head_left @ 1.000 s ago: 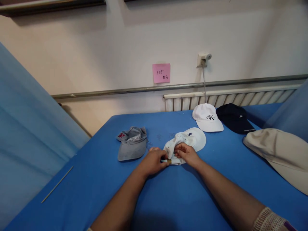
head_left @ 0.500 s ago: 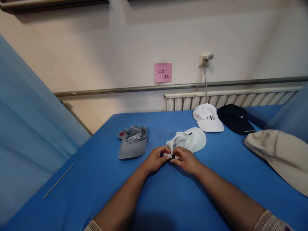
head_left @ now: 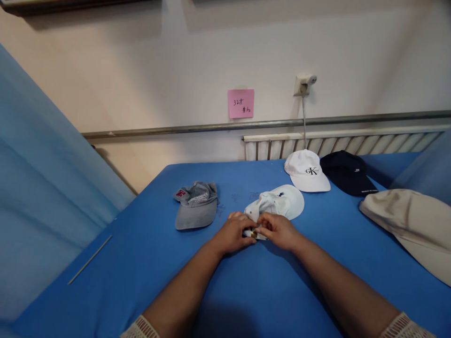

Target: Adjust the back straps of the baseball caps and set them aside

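Note:
A pale, whitish baseball cap [head_left: 292,204] with a small dark emblem lies on the blue sheet, its brim pointing away to the right and its back strap towards me. My left hand [head_left: 237,233] is closed on the near end of that cap, thumb below and fingers above the strap. Against the strap's other side, my right hand [head_left: 278,230] pinches with thumb and forefinger. Between the two hands shows a small brass-coloured buckle [head_left: 254,233]. Part of the strap is hidden by my fingers.
A grey cap [head_left: 197,211] lies to the left. At the back right are a white cap [head_left: 307,170] and a black cap [head_left: 347,171], with a beige cap [head_left: 408,225] nearer. A thin stick [head_left: 89,259] rests on the blue-covered table [head_left: 141,281] at left.
My left hand has turned further over the strap, its fingers now spread along it. My right fingers have shifted slightly, and the brass-coloured buckle has come into sight.

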Available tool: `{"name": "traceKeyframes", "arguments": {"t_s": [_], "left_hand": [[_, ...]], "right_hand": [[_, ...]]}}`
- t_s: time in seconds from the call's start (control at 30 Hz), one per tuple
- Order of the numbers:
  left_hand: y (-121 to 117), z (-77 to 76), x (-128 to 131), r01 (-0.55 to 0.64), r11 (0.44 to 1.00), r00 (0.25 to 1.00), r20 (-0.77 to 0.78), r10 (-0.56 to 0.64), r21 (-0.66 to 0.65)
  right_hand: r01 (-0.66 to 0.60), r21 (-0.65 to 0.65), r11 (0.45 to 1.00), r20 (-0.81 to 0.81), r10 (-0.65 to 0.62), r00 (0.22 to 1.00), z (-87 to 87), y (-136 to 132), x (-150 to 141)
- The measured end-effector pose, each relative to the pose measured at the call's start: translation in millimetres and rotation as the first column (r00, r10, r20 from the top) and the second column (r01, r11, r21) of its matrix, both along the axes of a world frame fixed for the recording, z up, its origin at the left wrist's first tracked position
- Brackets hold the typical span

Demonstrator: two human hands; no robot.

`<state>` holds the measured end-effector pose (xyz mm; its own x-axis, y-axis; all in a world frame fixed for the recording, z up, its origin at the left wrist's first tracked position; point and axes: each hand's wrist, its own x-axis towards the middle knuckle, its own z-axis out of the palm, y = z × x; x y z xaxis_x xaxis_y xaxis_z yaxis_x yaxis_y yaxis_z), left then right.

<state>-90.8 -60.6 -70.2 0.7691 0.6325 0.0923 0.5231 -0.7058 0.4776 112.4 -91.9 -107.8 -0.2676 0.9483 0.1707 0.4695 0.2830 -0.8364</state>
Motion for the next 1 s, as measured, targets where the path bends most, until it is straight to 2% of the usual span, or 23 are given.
{"name": "traceKeyframes", "arguments": {"t_s": [0.17, 0.23, 0.3, 0.37, 0.47, 0.57, 0.63, 0.8, 1.0], "left_hand": [[-4.0, -1.2, 4.7, -0.005, 0.997, 1.0, 0.0, 0.005, 0.077], [-4.4, -2.0, 5.1, -0.017, 0.997, 1.0, 0.025, 0.015, 0.079], [-3.9, -2.8, 4.7, -0.023, 0.997, 0.998, 0.051, 0.019, 0.067], [-3.4, -3.5, 4.3, -0.023, 0.999, 0.998, 0.059, 0.021, 0.049], [-3.5, -4.3, 5.1, -0.022, 0.999, 0.999, 0.03, 0.021, 0.037], [-4.7, -5.2, 8.1, -0.029, 0.998, 0.999, -0.013, 0.029, 0.059], [-5.5, -5.9, 10.6, -0.039, 0.996, 0.998, -0.037, 0.042, 0.085], [-5.2, -9.7, 14.2, -0.037, 0.994, 0.998, -0.051, 0.043, 0.101], [-0.6, -9.4, 5.0, -0.064, 0.996, 0.998, 0.008, 0.065, -0.06]], "right_hand": [[-0.05, 0.109, 0.993, 0.175, 0.031, 0.984, 15.4, -8.1, 2.9], [-0.075, 0.159, 0.985, 0.237, 0.035, 0.971, 19.1, -10.4, 4.1], [-0.08, 0.154, 0.985, 0.254, 0.039, 0.966, 18.7, -11.2, 4.8], [-0.077, 0.075, 0.994, 0.185, 0.062, 0.981, 14.0, -10.3, 3.9], [-0.087, -0.098, 0.991, -0.097, 0.077, 0.992, 3.3, -6.7, -1.0], [-0.114, -0.187, 0.976, -0.359, 0.04, 0.932, -2.8, -3.5, -7.8], [-0.114, -0.204, 0.972, -0.446, 0.011, 0.895, -1.9, -4.0, -12.3], [-0.083, -0.192, 0.978, -0.489, -0.022, 0.872, 5.5, -12.2, -21.9], [-0.018, -0.117, 0.993, -0.439, -0.036, 0.898, 2.6, -8.9, -14.8]]}}
